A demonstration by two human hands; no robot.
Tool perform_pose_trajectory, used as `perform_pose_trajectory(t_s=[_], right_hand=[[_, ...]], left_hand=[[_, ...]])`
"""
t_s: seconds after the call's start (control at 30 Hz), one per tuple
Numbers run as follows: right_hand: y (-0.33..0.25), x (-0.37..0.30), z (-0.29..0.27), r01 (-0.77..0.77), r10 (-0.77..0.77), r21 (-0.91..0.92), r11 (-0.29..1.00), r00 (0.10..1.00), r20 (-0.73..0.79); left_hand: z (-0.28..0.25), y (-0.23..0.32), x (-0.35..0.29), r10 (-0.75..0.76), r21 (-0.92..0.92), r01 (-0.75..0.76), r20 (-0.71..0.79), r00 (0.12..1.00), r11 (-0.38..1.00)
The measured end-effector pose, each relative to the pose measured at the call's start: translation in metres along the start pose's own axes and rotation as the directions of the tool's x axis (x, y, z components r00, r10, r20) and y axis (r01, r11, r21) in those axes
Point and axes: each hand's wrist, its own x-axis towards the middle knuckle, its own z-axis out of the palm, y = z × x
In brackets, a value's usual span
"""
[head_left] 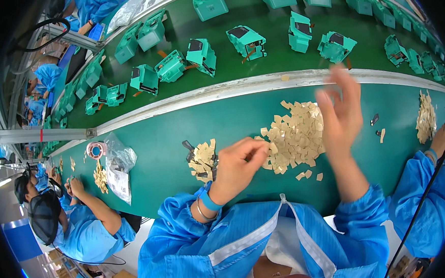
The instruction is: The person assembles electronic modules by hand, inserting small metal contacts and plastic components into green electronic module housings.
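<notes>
My left hand (pixel 237 163) is closed in a pinch at the left edge of a broad heap of small tan pieces (pixel 296 134). At its fingertips shows one small tan piece (pixel 273 148). To the right of the heap, my right hand (pixel 342 116) is raised toward the metal rail, blurred by motion. Its thumb stands apart from the stretched fingers, and nothing shows between them. A smaller pile of tan pieces (pixel 202 159) lies left of my left hand, with dark parts (pixel 187 145) beside it. A few tan pieces (pixel 308 174) lie loose at the heap's near edge.
Beyond the metal rail (pixel 204 93), rows of teal plastic housings (pixel 247 41) stand on a green belt. Left are a clear plastic bag (pixel 118 166) and a tape roll (pixel 96 150). Small black parts (pixel 374 119) lie right. Co-workers' arms (pixel 102 207) reach in at both sides.
</notes>
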Motion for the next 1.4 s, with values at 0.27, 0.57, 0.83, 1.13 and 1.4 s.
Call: perform_pose_trajectory(t_s=[0.27, 0.57, 0.83, 1.13, 1.4], right_hand=[[0.075, 0.094, 0.028, 0.194, -0.163, -0.538, 0.82, 0.981, 0.106], [0.001, 0.044, -0.006, -0.603, 0.536, 0.189, 0.775, 0.786, 0.309], [-0.031, -0.007, -0.004, -0.866, 0.732, 0.391, 0.31, 0.48, 0.483], [-0.008, -0.042, 0.001, -0.252, 0.264, -0.083, 0.964, 0.943, 0.204], [-0.026, -0.026, -0.025, -0.698, 0.508, 0.386, 0.603, 0.71, 0.488]], left_hand=[[0.01, 0.004, 0.01, 0.488, 0.381, -0.448, -0.007, 0.873, 0.808], [0.002, -0.001, 0.006, 0.34, 0.161, -0.313, -0.184, 0.922, 0.936], [0.013, -0.008, 0.016, 0.398, -0.13, -0.397, -0.022, 0.917, 0.908], [0.016, 0.001, 0.014, 0.0, -0.811, -0.054, -0.066, 0.998, 0.582], [0.016, 0.005, 0.014, -0.107, -0.655, -0.039, -0.182, 0.977, 0.755]])
